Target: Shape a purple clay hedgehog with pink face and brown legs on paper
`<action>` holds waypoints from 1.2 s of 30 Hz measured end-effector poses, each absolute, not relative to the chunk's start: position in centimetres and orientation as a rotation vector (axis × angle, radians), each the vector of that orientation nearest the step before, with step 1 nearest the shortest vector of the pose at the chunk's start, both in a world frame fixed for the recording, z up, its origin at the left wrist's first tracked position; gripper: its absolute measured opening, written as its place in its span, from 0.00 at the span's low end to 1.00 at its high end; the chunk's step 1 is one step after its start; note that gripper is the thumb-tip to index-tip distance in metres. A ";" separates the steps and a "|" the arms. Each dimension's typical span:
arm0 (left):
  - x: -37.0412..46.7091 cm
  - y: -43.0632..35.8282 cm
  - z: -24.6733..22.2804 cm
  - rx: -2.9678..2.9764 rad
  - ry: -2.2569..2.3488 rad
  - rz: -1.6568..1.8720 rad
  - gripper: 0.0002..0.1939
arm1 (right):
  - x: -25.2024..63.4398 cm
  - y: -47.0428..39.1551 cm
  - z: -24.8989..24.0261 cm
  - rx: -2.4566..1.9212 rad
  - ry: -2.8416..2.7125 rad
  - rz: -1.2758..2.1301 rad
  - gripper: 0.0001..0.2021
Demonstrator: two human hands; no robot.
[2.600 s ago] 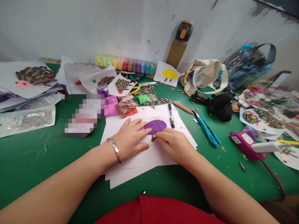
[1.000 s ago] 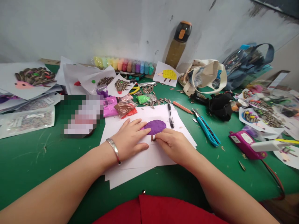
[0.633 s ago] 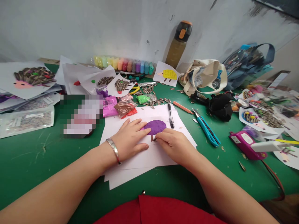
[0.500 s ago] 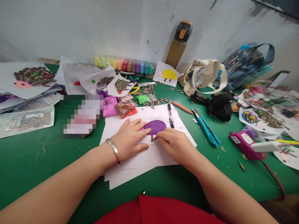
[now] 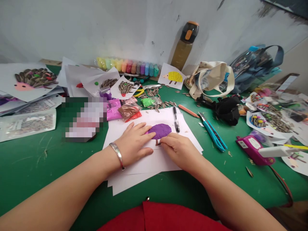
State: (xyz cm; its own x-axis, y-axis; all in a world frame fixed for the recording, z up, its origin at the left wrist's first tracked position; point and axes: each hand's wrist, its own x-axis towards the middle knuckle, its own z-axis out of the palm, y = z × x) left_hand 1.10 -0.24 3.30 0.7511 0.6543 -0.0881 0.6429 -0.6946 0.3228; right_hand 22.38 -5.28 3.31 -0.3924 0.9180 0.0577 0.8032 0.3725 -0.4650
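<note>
Lying flat, fingers spread, the left hand point(image 5: 133, 141) touches the purple clay shape point(image 5: 161, 131) on white paper point(image 5: 144, 168) at the frame's centre; beside it, the right hand point(image 5: 180, 148) pinches a small dark piece point(image 5: 159, 144), mostly hidden.

No legible text, white label point(image 5: 254, 142) — blurred

Counter point(image 5: 31, 170) was open left of the left forearm point(image 5: 81, 179). Right side tighter: pen point(image 5: 176, 119) and cutter point(image 5: 213, 133) lay just past the right hand point(image 5: 179, 147). Packets point(image 5: 130, 110) and seeds point(image 5: 153, 92) blocked straight ahead; bottle point(image 5: 184, 48) stood tall behind them.
</note>
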 end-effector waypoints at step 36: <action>0.9 -0.2 3.2 2.603 1.000 0.070 0.25 | 22.4 -5.3 3.5 -1.486 -2.275 0.523 0.11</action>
